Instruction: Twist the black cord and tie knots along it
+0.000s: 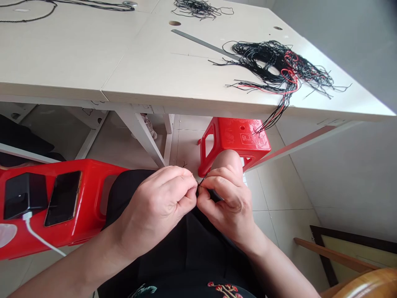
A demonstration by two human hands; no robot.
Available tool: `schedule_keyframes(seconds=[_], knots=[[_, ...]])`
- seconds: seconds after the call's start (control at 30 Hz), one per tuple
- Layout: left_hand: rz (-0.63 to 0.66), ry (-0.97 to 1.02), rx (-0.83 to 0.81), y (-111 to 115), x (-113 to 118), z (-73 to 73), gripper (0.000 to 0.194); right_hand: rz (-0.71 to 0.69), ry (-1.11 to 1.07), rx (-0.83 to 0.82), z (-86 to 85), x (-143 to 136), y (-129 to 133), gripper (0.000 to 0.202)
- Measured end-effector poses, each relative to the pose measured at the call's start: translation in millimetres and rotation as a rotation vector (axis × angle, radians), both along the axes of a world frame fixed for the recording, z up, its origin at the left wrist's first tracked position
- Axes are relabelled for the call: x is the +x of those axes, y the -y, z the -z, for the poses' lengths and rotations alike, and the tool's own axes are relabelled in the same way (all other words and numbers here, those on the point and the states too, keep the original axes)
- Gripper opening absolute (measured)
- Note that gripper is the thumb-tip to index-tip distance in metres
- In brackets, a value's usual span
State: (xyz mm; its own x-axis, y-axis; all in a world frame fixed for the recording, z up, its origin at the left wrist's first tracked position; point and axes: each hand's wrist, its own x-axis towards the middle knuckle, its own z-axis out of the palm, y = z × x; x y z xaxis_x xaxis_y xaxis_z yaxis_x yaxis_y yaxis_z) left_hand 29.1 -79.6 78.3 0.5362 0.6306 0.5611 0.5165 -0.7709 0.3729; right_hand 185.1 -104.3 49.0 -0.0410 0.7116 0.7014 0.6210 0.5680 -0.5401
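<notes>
Above my lap, my left hand [164, 198] and my right hand [228, 199] meet with their fingertips almost touching. Both are closed in a pinch on a thin black cord [202, 179], of which only a short piece shows between them. The rest of it is mostly hidden by my fingers, though a small dark end pokes out beyond my left knuckles. On the table ahead lies a large tangled bundle of black and red cords [273, 62], some strands hanging over the front edge. A metal ruler [201, 42] runs partly beneath that bundle.
The pale table [161, 78] spans the view ahead, with another heap of black cords [198, 7] at its back. A red stool [238, 134] stands under it. On the red stool [85, 207] to my left are a phone [63, 198] and a black box-shaped device [26, 195] with a white cable.
</notes>
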Motion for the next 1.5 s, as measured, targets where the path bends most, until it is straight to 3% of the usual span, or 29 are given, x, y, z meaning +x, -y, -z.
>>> schedule_keyframes(seconds=[0.23, 0.37, 0.67, 0.87, 1.1, 1.33, 1.5], knots=[[-0.041, 0.121, -0.24, 0, 2, 1.8, 0.017, -0.01, -0.159, -0.147, -1.2, -2, 5, 0.019], [-0.054, 0.168, -0.184, 7, -2, 1.5, 0.017, 0.003, -0.222, -0.171, -4.9, -2, 5, 0.018], [-0.031, 0.009, -0.125, 6, -4, -0.2, 0.011, -0.021, -0.06, -0.026, -2.2, -4, 4, 0.018], [0.021, -0.104, -0.041, 4, -6, -1.3, 0.012, -0.025, 0.005, -0.058, 1.6, -3, 3, 0.02], [0.069, -0.129, -0.158, -2, -8, -0.5, 0.025, -0.069, 0.083, -0.066, 6.7, -3, 3, 0.02], [0.059, -0.036, -0.324, -3, -9, 4.5, 0.024, -0.079, -0.036, -0.124, 11.1, -8, 5, 0.019], [0.043, -0.019, -0.344, -1, -10, 1.8, 0.02, -0.084, -0.098, -0.215, 6.3, -4, 5, 0.018]])
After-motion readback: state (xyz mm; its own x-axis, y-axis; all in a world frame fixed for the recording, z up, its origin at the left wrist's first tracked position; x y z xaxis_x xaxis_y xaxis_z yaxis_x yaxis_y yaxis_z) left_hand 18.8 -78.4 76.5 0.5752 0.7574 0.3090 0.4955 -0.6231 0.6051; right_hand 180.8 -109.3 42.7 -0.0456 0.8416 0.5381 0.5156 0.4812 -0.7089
